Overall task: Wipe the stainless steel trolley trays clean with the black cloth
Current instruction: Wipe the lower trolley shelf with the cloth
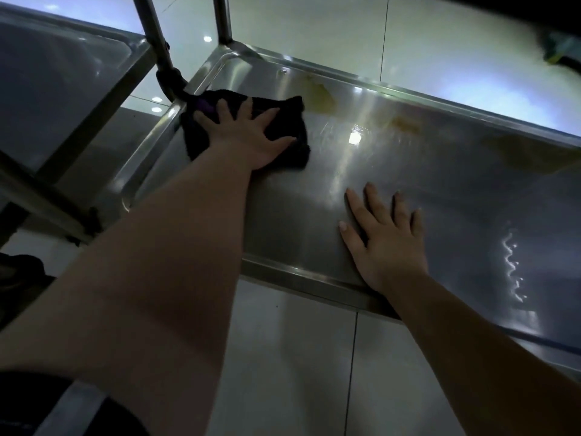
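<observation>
Left hand [248, 135], grip apart, presses black cloth [284, 105], far-left corner of tray [440, 190] | right hand [388, 243] flat, bracing | mid-wipe | next: far-edge stains [320, 97]

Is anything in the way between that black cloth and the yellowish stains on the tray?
Nothing visible. The left hand presses the black cloth beside the nearest yellowish stain, bare tray between them; the right hand rests near the front rim, aside.
</observation>
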Tool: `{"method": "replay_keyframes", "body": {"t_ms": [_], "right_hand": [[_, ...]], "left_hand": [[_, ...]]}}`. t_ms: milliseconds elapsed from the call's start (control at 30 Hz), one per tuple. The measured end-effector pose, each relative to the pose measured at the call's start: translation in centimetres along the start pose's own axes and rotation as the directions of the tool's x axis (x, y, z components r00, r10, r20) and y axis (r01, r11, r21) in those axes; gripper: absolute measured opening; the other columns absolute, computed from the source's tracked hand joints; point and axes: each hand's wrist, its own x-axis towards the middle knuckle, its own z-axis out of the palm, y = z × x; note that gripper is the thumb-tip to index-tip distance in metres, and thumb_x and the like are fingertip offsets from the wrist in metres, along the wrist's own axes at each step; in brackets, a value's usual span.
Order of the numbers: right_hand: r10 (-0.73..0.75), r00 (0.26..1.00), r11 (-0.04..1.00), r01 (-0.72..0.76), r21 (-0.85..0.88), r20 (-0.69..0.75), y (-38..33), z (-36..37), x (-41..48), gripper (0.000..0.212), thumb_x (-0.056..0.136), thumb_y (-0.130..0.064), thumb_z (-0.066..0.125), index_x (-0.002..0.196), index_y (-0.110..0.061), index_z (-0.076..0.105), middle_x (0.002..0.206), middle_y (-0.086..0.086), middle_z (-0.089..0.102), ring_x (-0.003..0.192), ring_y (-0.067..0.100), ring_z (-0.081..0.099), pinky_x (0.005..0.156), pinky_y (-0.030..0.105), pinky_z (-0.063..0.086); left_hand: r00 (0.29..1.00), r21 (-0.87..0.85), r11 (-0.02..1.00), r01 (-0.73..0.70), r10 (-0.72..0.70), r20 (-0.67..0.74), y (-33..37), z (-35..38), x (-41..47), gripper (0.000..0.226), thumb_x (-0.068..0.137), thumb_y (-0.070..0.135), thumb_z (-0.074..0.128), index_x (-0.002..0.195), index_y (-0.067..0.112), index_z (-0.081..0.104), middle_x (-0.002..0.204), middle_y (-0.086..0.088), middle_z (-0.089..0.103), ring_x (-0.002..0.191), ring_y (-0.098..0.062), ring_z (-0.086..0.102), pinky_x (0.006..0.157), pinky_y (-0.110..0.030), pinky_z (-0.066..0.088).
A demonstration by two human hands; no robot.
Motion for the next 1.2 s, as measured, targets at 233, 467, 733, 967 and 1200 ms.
{"method": "replay_keyframes", "body": {"t_ms": [233,467,733,967,1200], "right_hand": [[0.000,1.000,1.000,0.000,0.018,0.022,0.4,0.0,0.2,0.064,0.090,-0.069,0.005,0.150,-0.051,-0.008,0.163,-0.014,-0.010,0.149,0.027,-0.015,0.119,0.052,-0.007],[-0.004,1.000,1.000,0.004,0.031,-0.009,0.5,0.5,0.5,0.064,0.089,-0.071,0.002,0.150,-0.051,-0.007,0.164,-0.014,-0.007,0.150,0.029,-0.011,0.119,0.053,-0.005],[0.007,1.000,1.000,-0.007,0.003,-0.005,0.1,0.2,0.3,0.064,0.091,-0.067,0.004,0.151,-0.047,-0.005,0.164,-0.010,-0.006,0.149,0.034,-0.009,0.119,0.057,-0.002],[-0.010,1.000,0.999,0.010,0.050,-0.018,0.5,-0.2,0.2,0.063,0.093,-0.067,0.011,0.153,-0.046,0.004,0.164,-0.011,0.000,0.150,0.031,-0.006,0.118,0.055,-0.002],[0.000,0.999,1.000,0.001,0.017,-0.033,0.1,0.2,-0.3,0.064,0.093,-0.066,0.004,0.153,-0.043,0.002,0.165,-0.008,-0.001,0.149,0.037,-0.005,0.118,0.059,-0.001]], "left_hand": [[0.974,-0.035,0.974,-0.224,0.225,0.028,5.9,1.1,-2.4,0.076,0.082,0.085,0.024,0.149,0.055,0.008,0.165,0.007,-0.002,0.149,-0.032,-0.011,0.107,-0.072,-0.007],[0.992,0.018,0.994,-0.107,0.108,-0.070,-8.1,1.1,-4.9,0.086,0.066,0.094,0.012,0.145,0.059,0.014,0.163,0.012,0.009,0.150,-0.023,0.003,0.111,-0.066,0.002],[0.985,0.091,0.982,-0.163,0.157,0.073,0.0,3.2,-12.4,0.095,0.058,0.093,-0.008,0.145,0.056,-0.011,0.163,0.006,-0.015,0.147,-0.040,-0.014,0.103,-0.076,-0.005],[0.997,0.042,0.996,-0.076,0.076,0.001,-7.9,2.6,-13.3,0.085,0.053,0.101,0.000,0.130,0.071,-0.019,0.162,0.018,-0.015,0.149,-0.027,-0.016,0.109,-0.072,-0.001],[0.991,0.117,0.992,-0.038,0.023,0.131,-7.4,1.7,-14.5,0.106,0.043,0.098,-0.019,0.141,0.057,-0.021,0.160,0.010,-0.026,0.146,-0.038,-0.019,0.106,-0.074,0.001]]}}
